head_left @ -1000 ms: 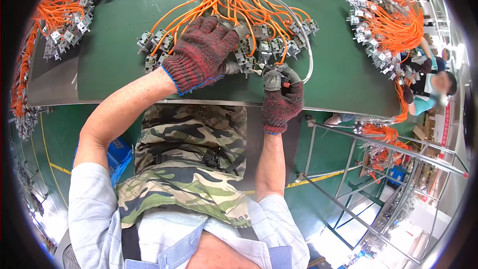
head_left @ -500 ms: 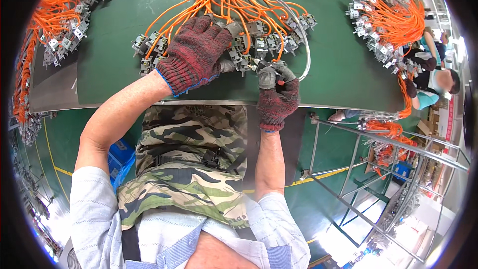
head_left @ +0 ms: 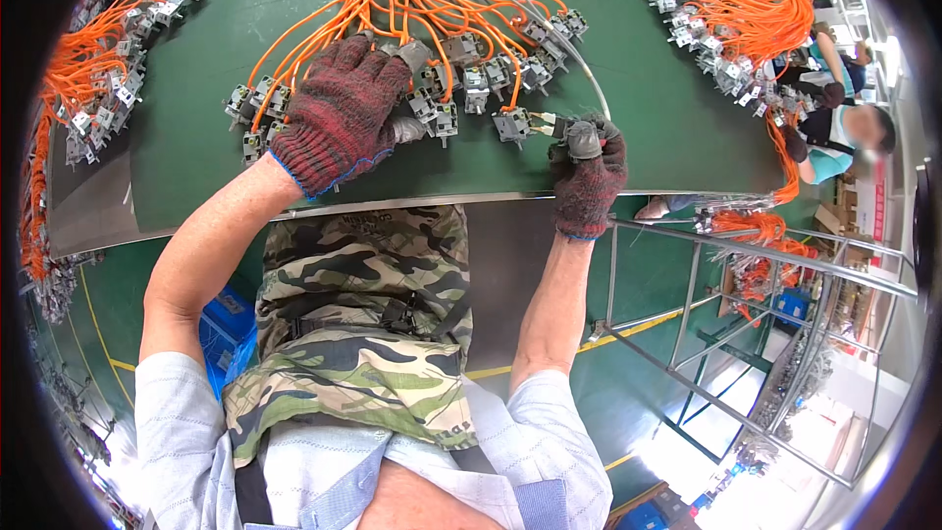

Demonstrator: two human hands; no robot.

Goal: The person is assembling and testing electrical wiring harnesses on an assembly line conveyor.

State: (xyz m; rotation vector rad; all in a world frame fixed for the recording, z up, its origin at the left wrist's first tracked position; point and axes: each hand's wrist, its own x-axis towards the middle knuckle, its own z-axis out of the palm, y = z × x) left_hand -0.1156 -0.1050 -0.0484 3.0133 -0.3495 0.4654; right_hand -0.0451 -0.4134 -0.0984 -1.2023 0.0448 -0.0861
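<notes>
A red upright sign (head_left: 876, 226) with pale marks stood at the right edge of the view, beyond the table's right end, behind another person. Its shape was a narrow rectangle. Two blue crates showed on the floor: one (head_left: 221, 334) under the table's near edge, one (head_left: 791, 305) further right.

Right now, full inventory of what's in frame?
green work surface: one, dark green, ahead of the person
wire bundles: three clusters, orange, centre, far left, upper right
connectors: many, grey, on the wire ends
metal frame: one, grey, lower right
crate: one, blue, on the floor at left
co-worker: one, teal top, right edge
left hand: red knit glove, resting on connectors
right hand: red knit glove, gripping a grey connector
</notes>
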